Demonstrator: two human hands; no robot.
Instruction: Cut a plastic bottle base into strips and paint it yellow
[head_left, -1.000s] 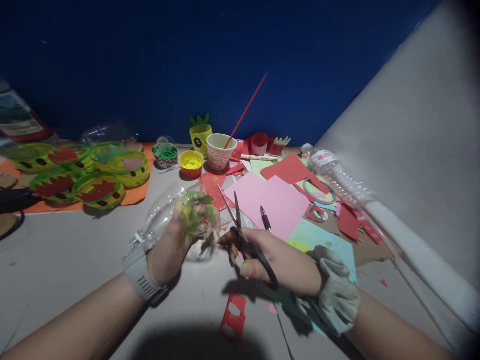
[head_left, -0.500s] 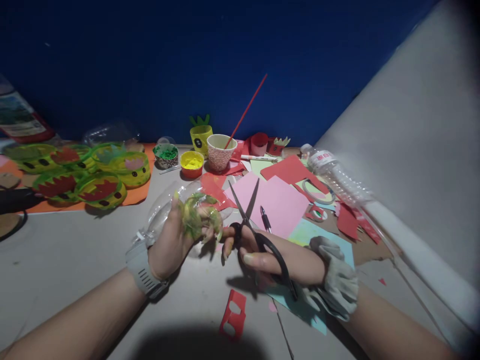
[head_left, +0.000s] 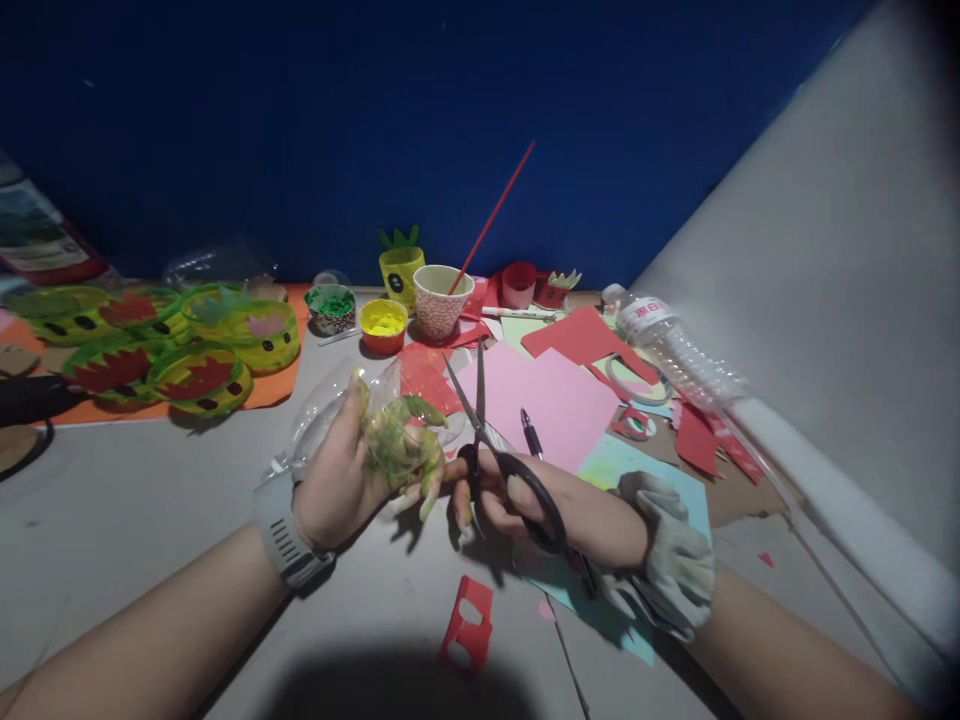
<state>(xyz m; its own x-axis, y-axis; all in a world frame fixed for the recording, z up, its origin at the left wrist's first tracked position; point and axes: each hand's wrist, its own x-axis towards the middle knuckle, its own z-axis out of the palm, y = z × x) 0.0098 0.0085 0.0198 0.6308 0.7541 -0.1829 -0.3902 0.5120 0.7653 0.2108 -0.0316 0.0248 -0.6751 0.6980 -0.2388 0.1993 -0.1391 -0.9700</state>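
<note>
My left hand [head_left: 334, 475] is closed around a clear plastic piece [head_left: 394, 385] that looks cut from a bottle. Its fingers show through the plastic and are smeared green and yellow. Black-handled scissors [head_left: 480, 425] are in my right hand [head_left: 499, 505], with fingers through the handles. The blades are slightly apart and point up and away, just right of the plastic. A red paper strip with two oval holes [head_left: 478, 605] lies on the table below my hands.
Pink paper [head_left: 559, 400], a black pen [head_left: 531, 435] and scraps lie behind my right hand. Paint tubs, yellow [head_left: 384, 325] and green [head_left: 330, 308], stand beside a paper cup [head_left: 440, 305]. Painted rings sit on orange paper [head_left: 281, 395] at left. A plastic bottle [head_left: 679, 350] lies at right.
The scissor blades have come closer together and swung a little to the left. My left hand has turned slightly, showing the clear plastic over its fingers.
</note>
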